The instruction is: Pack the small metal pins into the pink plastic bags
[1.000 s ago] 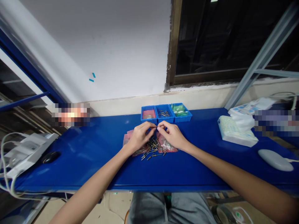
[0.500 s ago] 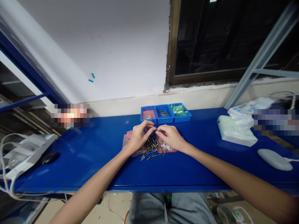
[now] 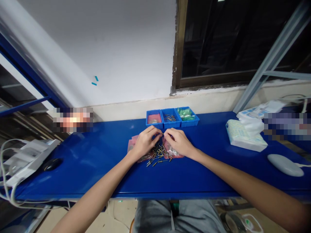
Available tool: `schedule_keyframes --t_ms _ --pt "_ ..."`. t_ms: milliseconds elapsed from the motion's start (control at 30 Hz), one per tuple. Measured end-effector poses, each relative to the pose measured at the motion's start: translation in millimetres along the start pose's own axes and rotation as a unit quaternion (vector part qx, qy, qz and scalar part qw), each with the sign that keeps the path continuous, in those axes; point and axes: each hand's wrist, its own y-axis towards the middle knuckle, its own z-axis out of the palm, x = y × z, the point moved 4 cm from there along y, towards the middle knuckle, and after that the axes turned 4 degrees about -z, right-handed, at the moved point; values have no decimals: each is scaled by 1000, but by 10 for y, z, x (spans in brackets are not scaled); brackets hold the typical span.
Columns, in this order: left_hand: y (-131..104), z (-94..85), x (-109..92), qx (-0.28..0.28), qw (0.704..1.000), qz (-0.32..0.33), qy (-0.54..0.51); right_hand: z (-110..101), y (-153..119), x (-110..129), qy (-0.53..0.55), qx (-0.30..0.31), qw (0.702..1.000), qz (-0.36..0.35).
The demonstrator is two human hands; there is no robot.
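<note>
Both hands meet over a loose pile of blind rivets (image 3: 159,152). My left hand (image 3: 147,139) is closed in a pinch, and a small thin piece, seemingly a rivet, shows at its fingertips. My right hand (image 3: 177,139) is closed too, its fingertips a short gap from the left ones; what they hold, if anything, is hidden. Under and beside the hands lie pink plastic bags (image 3: 178,154) with small parts inside. Just beyond stand three blue bins: the left bin (image 3: 147,120) with a pink bag, the middle bin (image 3: 171,125) with rivets, the right bin (image 3: 191,123) with green bags.
The blue table (image 3: 97,161) runs up to the wall. At right are a tissue pack (image 3: 245,139) and a pale oval device (image 3: 285,165) with a cable. A black mouse (image 3: 52,164) and a white box-like unit (image 3: 26,158) with cables sit at left.
My fingertips have drawn slightly apart, and the left fingers have curled in. A small thin piece now shows between the hands. The pile and bins look the same.
</note>
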Motion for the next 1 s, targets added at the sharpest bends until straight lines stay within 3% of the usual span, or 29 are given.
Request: schedule_keyframes --t_ms 267,567,733,867,1000 --pt "4 7 18 -5 1000 6 6 -47 -4 -77 13 -51 998 18" --pt "16 -47 4 -38 998 -35 -24 73 -2 -45 9 13 1000 -18" --pt "7 -40 7 -41 997 -52 -35 77 -6 3 66 6 998 17" --pt "1 -32 -6 -42 999 -15 -26 56 -3 -33 126 -6 990 58" --pt "-7 -12 -44 2 999 29 -12 47 -2 -83 150 -17 985 82"
